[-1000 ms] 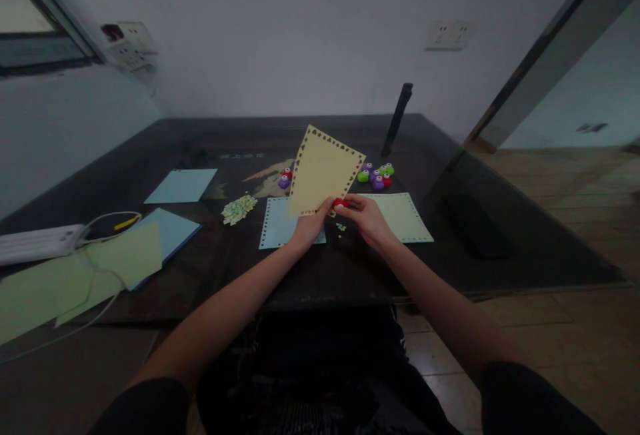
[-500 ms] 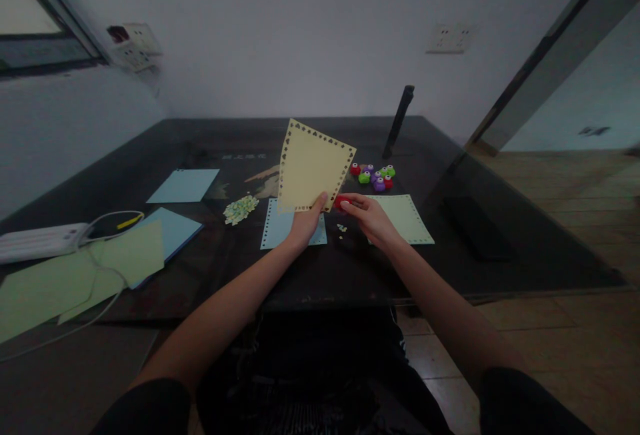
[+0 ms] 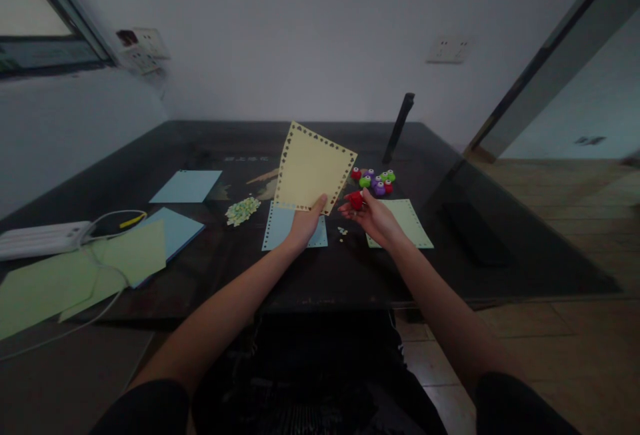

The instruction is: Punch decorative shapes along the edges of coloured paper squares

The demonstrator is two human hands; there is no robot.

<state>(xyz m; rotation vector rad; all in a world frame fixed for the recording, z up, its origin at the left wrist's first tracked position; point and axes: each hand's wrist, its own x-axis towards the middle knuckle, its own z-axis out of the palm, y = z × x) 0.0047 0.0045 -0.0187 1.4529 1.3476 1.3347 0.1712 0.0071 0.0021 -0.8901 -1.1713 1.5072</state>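
My left hand (image 3: 307,223) pinches the lower edge of a yellow sheet (image 3: 315,169), tilted up, with small shapes punched along its borders. My right hand (image 3: 376,219) holds a red punch (image 3: 357,200) in its fingers, just right of the sheet and apart from it. Below the yellow sheet lies a blue sheet (image 3: 281,225) with a punched border. A pale green punched sheet (image 3: 411,225) lies partly behind my right hand. Several red, green and purple punches (image 3: 379,185) stand in a cluster beyond it. A few tiny paper bits (image 3: 342,231) lie between the hands.
On the dark table (image 3: 300,281), a pile of paper cutouts (image 3: 243,210) lies left of centre. Farther left are blue sheets (image 3: 187,186), green sheets (image 3: 120,255) and a white power strip (image 3: 45,240) with a cable. A black upright object (image 3: 399,128) and a dark flat object (image 3: 475,233) are on the right.
My right hand has moved right, taking the red punch away from the yellow sheet's edge, and has turned so the punch shows more. My left hand still holds the sheet. The view has shifted slightly.
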